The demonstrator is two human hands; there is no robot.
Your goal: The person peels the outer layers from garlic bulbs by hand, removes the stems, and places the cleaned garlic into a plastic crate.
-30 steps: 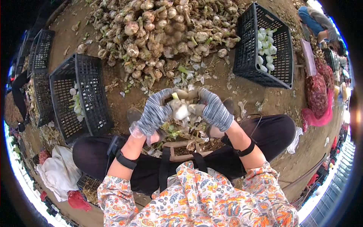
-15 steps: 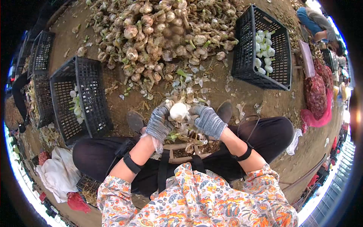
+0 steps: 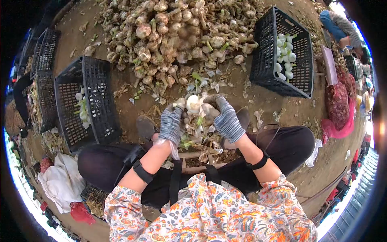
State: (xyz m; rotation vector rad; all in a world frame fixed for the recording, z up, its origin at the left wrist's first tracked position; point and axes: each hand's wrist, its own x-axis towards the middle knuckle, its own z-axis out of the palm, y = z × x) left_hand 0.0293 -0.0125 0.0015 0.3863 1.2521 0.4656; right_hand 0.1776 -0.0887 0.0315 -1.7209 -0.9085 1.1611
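A white garlic bulb (image 3: 194, 104) is held up in front of me, its surface smooth and pale. My left hand (image 3: 171, 122), in a grey knitted glove with clear plastic at the wrist, is closed on the bulb's left side. On the other side my right hand (image 3: 227, 120), gloved alike, has its fingers bent around whitish, blurred garlic skin (image 3: 208, 111) beside the bulb. Loose peelings (image 3: 199, 131) hang or lie just below the hands. Beyond them rises a large heap of unpeeled garlic (image 3: 161, 44) with dirty skins and stems.
A black crate (image 3: 96, 101) at left and another black crate (image 3: 264, 60) at right contain clean white bulbs. A wooden frame (image 3: 187, 155) is between my legs. Red mesh sacks (image 3: 338, 99) lie far right, near another person (image 3: 340, 26). White cloth (image 3: 60, 183) lies at left.
Both hands and the bulb have moved a little away from me. My right hand has drawn slightly outward from the bulb, and more loose skin shows between the hands.
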